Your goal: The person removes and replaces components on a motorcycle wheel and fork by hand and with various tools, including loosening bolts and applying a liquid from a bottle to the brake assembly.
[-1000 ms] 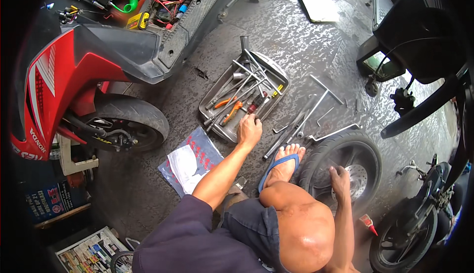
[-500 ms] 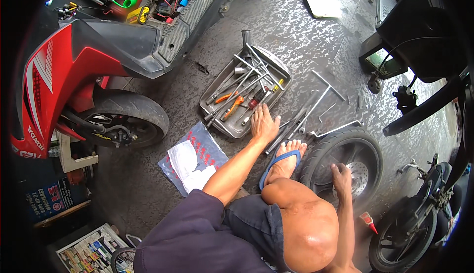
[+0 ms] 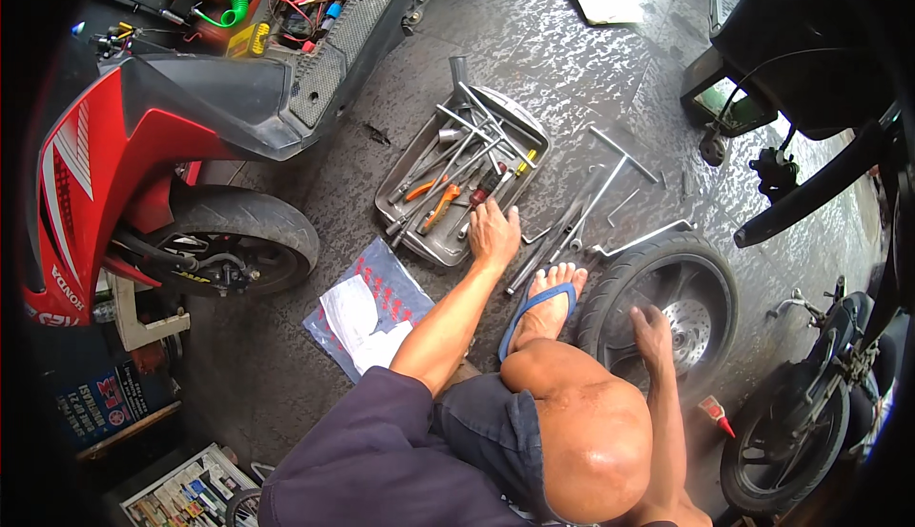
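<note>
My left hand (image 3: 495,235) is open at the near edge of a grey metal tray (image 3: 434,253) of tools, thumb apart and fingers bent over the rim. Just beyond its fingertips lies a screwdriver with a dark red handle (image 3: 487,187). Orange-handled pliers (image 3: 440,208) and several metal T-handle wrenches (image 3: 467,127) are in the same tray. On the right, my right hand (image 3: 653,334) is closed above a motorcycle wheel (image 3: 610,289) with a black tyre, which lies flat beside my foot. Whatever its curled fingers hold, if anything, is hidden.
Loose on the floor are a T-handle wrench (image 3: 610,189), a hex key (image 3: 623,206) and a plastic bag (image 3: 376,274) with white paper. A red scooter (image 3: 81,193) stands left, another motorcycle (image 3: 791,441) right. A small red-capped tube (image 3: 717,415) lies beyond my right forearm.
My left hand has shifted slightly left, its fingers more bent over the tray's edge. My right hand stays above the wheel. The whole view has moved a little.
</note>
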Available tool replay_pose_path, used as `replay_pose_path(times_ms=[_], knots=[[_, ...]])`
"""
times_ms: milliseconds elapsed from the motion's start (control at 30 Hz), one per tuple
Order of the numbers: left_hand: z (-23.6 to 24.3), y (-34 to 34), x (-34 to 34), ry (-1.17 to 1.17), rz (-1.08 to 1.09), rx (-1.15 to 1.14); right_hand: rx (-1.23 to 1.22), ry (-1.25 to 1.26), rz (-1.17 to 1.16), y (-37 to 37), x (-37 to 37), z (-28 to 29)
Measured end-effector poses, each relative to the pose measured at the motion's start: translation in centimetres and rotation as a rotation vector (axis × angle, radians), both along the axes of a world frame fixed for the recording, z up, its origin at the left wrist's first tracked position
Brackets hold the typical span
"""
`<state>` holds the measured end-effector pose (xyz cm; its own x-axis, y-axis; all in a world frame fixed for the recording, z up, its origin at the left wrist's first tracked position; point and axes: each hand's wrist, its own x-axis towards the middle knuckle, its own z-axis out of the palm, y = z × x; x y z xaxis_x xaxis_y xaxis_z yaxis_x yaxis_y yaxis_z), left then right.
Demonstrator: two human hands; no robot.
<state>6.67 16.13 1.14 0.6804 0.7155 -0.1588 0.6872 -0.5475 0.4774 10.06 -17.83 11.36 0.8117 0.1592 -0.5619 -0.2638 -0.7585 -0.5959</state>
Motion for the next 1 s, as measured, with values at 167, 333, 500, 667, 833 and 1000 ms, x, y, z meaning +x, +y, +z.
replay_pose_path(times_ms=[167,333,500,667,833,1000], knots=[[-2.4,1.2,-0.4,-0.220,-0.103,0.073,-0.016,-0.056,0.009,0.1,0.1,0.4],[-3.4,2.5,-1.3,-0.250,-0.123,0.029,-0.081,-0.020,0.071,0.2,1.0,-0.8],[-1.3,3.1,-1.2,-0.127,-0.106,-0.002,-0.021,0.095,-0.020,0.5,1.6,1.0],[3.9,0.6,-2.8,-0.178,-0.196,-0.029,0.003,-0.082,-0.089,-0.4,1.1,1.4],[10.7,-4.4,-1.3,-0.240,-0.681,-0.255,-0.009,-0.631,0.002,0.6,2.7,2.9],[12.9,-8.5,3.8,-0.213,-1.057,-0.464,-0.012,-0.509,0.340,-1.7,3.5,5.8]])
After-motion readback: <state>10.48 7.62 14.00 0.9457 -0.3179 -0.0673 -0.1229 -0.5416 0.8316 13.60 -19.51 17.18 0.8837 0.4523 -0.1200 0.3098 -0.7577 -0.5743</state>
